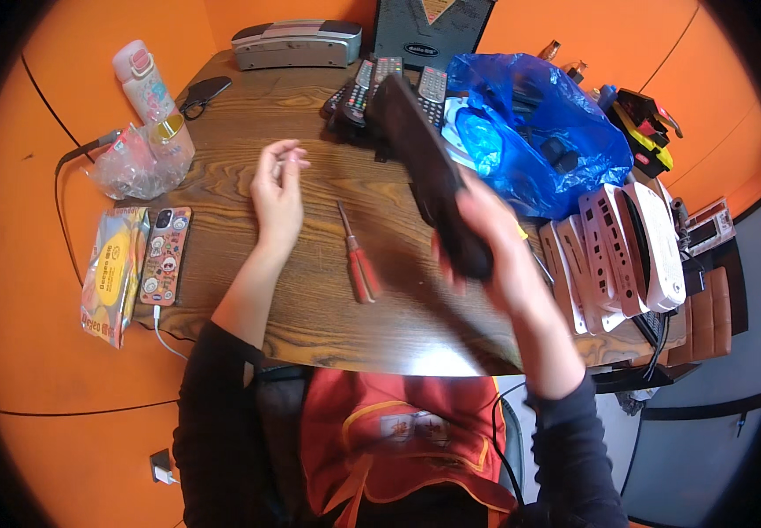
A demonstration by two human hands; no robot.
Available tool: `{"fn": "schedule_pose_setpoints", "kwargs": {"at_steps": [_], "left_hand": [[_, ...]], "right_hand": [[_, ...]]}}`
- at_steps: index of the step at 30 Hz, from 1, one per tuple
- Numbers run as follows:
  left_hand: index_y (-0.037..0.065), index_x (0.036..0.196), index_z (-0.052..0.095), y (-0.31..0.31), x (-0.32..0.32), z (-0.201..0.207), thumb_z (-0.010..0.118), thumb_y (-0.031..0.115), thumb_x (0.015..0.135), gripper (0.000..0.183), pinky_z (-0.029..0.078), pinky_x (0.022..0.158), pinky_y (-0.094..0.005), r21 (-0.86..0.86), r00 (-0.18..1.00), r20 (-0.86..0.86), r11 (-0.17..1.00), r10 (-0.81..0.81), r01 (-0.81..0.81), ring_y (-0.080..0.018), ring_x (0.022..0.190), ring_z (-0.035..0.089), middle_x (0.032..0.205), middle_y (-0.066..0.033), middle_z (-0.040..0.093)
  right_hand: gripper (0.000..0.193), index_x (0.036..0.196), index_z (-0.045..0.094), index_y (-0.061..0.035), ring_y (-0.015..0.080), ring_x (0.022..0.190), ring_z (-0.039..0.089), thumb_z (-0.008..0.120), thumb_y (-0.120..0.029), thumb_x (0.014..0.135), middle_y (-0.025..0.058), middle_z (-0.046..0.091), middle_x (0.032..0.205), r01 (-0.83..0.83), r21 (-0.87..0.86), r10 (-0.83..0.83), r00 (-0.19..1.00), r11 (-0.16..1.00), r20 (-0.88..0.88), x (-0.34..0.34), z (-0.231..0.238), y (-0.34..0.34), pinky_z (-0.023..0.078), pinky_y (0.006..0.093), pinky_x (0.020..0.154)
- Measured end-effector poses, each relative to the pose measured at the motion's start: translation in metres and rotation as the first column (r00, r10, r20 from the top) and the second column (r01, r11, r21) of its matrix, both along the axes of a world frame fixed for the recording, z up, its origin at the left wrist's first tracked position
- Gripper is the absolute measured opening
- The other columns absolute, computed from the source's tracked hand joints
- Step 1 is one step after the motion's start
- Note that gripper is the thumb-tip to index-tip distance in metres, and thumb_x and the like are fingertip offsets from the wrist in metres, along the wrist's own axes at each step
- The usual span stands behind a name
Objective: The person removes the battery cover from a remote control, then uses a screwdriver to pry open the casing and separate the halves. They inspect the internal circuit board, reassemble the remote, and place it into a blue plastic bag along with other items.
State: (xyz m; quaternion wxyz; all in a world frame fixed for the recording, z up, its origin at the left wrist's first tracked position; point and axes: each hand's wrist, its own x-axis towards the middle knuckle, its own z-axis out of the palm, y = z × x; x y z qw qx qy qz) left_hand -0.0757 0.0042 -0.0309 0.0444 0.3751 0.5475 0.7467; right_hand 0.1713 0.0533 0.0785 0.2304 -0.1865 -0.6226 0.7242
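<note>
My right hand (490,233) is closed round the lower end of a long black remote control (429,163), blurred by motion and raised at a slant above the table. Its buttons do not show. Over the table's middle-left, my left hand (277,195) holds nothing; its fingers are loosely bent and apart. Between the two hands lies a screwdriver (360,264) with a red handle, its tip pointing away from me. Behind the raised remote sits a pile of several remote controls (358,97), partly hidden by it.
A blue plastic bag (543,114) with dark things inside stands right of the pile. White boxes (605,255) stand in a row at the right edge. On the left are a phone (167,255) on a charging cable, a snack packet (115,277), clear plastic wrap (139,167) and a bottle (145,84).
</note>
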Motion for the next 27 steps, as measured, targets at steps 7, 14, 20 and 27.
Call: {"fn": "schedule_pose_setpoints", "kwargs": {"at_steps": [7, 14, 20, 27], "left_hand": [[0.002, 0.1, 0.054, -0.001, 0.01, 0.0, 0.053, 0.01, 0.087, 0.015, 0.046, 0.066, -0.0236, -0.072, 0.987, -0.163, 0.997, -0.009, -0.003, -0.0117, 0.077, 0.059, 0.086, -0.0062, 0.061], [0.002, 0.098, 0.054, 0.0, 0.013, 0.004, 0.054, 0.011, 0.086, 0.015, 0.046, 0.064, -0.0245, -0.066, 0.986, -0.169, 0.998, 0.0, -0.011, -0.0125, 0.074, 0.059, 0.082, -0.0066, 0.061], [0.002, 0.098, 0.055, 0.0, 0.014, 0.002, 0.054, 0.01, 0.086, 0.014, 0.046, 0.064, -0.0244, -0.061, 0.984, -0.178, 0.998, -0.004, -0.007, -0.0125, 0.074, 0.059, 0.082, -0.0068, 0.061], [0.002, 0.095, 0.056, -0.002, 0.013, 0.003, 0.053, 0.008, 0.086, 0.011, 0.046, 0.061, -0.0228, -0.08, 0.989, -0.146, 0.997, -0.015, 0.003, -0.011, 0.07, 0.06, 0.077, -0.0063, 0.061]], "right_hand": [[0.042, 0.098, 0.059, 0.0047, 0.037, 0.1, 0.056, 0.045, -0.029, 0.077, 0.0253, 0.06, 0.099, -0.178, 0.922, -0.75, 0.538, 0.345, 0.385, -0.125, 0.023, 0.106, 0.045, 0.0394, 0.087], [0.055, 0.111, 0.053, 0.002, 0.0341, 0.102, 0.056, 0.052, -0.044, 0.08, 0.0225, 0.058, 0.106, -0.287, 0.92, -0.756, 0.529, 0.267, 0.385, -0.142, 0.003, 0.132, 0.045, 0.0381, 0.088], [0.053, 0.108, 0.053, 0.0002, 0.0333, 0.098, 0.058, 0.062, -0.04, 0.076, 0.0212, 0.06, 0.101, -0.433, 0.895, -0.645, 0.656, 0.103, 0.392, -0.127, 0.008, 0.128, 0.048, 0.0392, 0.082], [0.046, 0.118, 0.05, -0.0014, 0.038, 0.086, 0.059, 0.063, -0.016, 0.077, 0.0237, 0.061, 0.087, -0.43, 0.902, -0.51, 0.771, 0.025, 0.382, -0.114, -0.001, 0.125, 0.048, 0.0424, 0.074]]}}
